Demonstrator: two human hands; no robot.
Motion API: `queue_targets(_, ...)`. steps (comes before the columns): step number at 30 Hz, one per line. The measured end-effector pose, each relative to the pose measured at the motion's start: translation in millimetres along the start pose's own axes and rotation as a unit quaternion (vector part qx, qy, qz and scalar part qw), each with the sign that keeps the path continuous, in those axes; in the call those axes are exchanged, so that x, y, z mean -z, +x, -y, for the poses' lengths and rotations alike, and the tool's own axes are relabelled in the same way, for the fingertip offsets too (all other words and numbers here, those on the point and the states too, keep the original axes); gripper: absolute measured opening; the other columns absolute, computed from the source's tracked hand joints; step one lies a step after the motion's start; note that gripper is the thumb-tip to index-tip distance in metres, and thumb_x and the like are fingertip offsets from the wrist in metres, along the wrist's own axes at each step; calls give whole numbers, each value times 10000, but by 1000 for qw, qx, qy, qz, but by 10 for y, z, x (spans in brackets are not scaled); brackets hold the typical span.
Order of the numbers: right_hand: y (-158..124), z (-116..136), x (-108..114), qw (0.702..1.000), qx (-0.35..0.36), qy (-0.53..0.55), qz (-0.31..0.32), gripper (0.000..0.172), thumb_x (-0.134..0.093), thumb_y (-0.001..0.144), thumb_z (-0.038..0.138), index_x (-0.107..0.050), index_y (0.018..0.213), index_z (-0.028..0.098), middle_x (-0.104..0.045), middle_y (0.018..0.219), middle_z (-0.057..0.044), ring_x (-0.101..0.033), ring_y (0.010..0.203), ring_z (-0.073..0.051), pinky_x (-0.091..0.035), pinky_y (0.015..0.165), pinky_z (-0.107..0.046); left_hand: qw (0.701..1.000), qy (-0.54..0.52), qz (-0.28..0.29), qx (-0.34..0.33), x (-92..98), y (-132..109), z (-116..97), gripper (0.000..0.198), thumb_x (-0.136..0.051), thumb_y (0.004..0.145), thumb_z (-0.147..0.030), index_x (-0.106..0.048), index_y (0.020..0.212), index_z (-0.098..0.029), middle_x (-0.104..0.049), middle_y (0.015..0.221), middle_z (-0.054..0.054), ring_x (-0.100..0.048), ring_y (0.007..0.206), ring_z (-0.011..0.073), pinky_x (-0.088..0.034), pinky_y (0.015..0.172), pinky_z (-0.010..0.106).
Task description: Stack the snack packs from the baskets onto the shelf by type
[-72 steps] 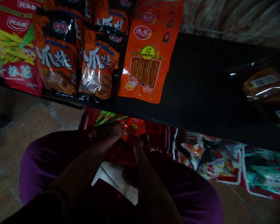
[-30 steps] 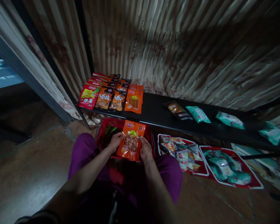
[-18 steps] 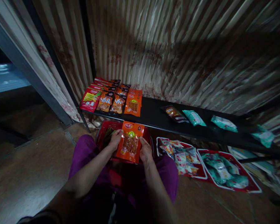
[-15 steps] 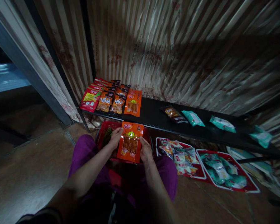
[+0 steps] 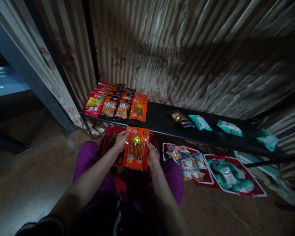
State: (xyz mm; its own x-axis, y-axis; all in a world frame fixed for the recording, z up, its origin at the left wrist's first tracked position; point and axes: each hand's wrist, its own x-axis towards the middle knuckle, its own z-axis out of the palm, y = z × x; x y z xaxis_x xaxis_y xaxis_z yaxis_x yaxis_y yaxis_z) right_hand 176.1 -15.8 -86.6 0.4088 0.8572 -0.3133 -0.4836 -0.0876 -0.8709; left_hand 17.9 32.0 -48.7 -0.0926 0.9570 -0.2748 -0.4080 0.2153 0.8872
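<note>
I hold an orange snack packet (image 5: 136, 148) with a clear window of brown sticks upright over a red basket (image 5: 107, 138). My left hand (image 5: 120, 141) grips its left edge and my right hand (image 5: 151, 155) grips its right edge. Green packets lie in the basket under my left hand. Beyond it, a low black shelf (image 5: 162, 122) carries a stack of matching orange packets (image 5: 138, 108), beside orange-and-black packets (image 5: 115, 107) and red packets (image 5: 93, 104).
Further right on the shelf lie a brown packet (image 5: 179, 118) and several teal packets (image 5: 199, 122). Two red trays (image 5: 255, 189) of mixed packets sit on the tiled floor under it. A corrugated metal wall stands behind; a door frame at left.
The packet came up out of the basket into both hands, and my head pulled back from the shelf. In the last half second the hands and packet barely shifted.
</note>
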Motion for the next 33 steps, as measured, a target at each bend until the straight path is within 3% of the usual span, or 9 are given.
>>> queue_targets(6, 0, 39, -41, 997, -58, 53, -2, 269, -790, 588, 298, -693, 806, 175, -742, 731, -12, -689, 646, -177, -580, 608, -292, 998, 18, 18, 53, 68, -17, 5, 185, -710, 602, -298, -644, 706, -160, -633, 613, -12, -552, 568, 104, -403, 576, 213)
queue_targets(14, 73, 41, -37, 993, -87, 83, -10, 226, -761, 641, 245, -673, 829, 158, -744, 754, -32, -690, 648, -176, -583, 634, -308, 992, 46, 56, 101, 176, -180, 62, 160, -733, 571, -250, -637, 657, -155, -633, 591, 0, -526, 509, 92, -347, 515, 201)
queue_targets(22, 57, 61, -40, 996, -67, 63, 1, 186, -778, 632, 205, -671, 782, 180, -740, 748, -2, -686, 673, -146, -575, 656, -256, 993, 43, 45, 101, 203, -228, 37, 144, -741, 584, -238, -634, 640, -159, -633, 580, -13, -507, 502, 83, -384, 566, 212)
queue_targets(33, -276, 146, -19, 987, -129, 21, 97, 240, -773, 579, 156, -654, 783, 199, -736, 740, 14, -684, 675, -145, -562, 646, -248, 997, 11, 27, 78, 173, -72, 6, 155, -732, 617, -265, -641, 684, -160, -656, 616, 9, -559, 547, 117, -422, 595, 242)
